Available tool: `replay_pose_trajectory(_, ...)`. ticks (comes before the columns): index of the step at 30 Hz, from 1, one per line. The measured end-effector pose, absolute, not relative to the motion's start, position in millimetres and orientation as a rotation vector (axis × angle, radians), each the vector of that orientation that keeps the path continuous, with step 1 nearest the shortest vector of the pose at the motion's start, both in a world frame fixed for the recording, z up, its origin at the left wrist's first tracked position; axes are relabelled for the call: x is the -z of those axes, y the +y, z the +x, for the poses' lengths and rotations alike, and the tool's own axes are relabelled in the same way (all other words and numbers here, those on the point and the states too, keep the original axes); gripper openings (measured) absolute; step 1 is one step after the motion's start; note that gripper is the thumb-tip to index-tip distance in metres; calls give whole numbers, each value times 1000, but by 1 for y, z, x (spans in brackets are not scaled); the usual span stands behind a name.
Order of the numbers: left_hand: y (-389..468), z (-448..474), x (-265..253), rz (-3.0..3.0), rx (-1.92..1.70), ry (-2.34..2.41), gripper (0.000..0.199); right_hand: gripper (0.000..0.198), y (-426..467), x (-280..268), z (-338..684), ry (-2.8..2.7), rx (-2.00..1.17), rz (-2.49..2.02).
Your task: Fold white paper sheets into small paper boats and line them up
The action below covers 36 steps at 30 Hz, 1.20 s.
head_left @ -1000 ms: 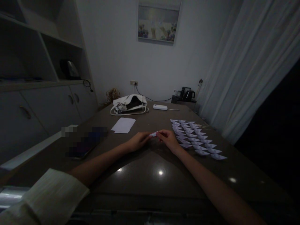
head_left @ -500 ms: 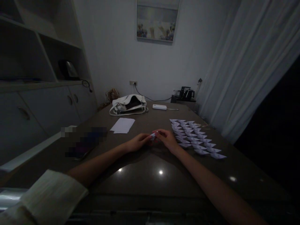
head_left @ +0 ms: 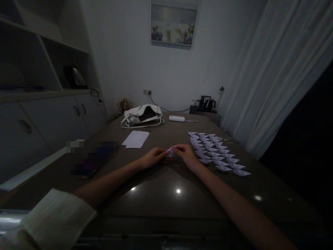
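One small folded white paper is pinched between the nearly closed fingers of the left hand and of the right hand, over the middle of the table. One second ago it looked like a narrow strip, and now it shows a wider face. The rows of paper boats at right and the white sheets at left lie as before.

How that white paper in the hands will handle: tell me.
The white paper looks small and thin, so it is probably light. It seems folded, so may be stiffer than a flat sheet, though pinching could crumple it. Pushed on the glossy tabletop, it would likely slide.
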<state>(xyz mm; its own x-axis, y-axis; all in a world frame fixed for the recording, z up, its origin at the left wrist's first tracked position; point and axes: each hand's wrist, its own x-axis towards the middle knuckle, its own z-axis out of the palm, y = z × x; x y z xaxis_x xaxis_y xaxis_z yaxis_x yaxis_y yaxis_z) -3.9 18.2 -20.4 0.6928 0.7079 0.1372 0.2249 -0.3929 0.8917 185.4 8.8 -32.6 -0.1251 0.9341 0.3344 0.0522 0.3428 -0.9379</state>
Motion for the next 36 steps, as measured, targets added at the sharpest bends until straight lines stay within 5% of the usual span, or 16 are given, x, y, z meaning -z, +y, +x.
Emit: replay_pose_trajectory(36, 23, -8, 22, 2261, -694, 859, 51, 34, 5, 29, 182, -1592, -977, -1015)
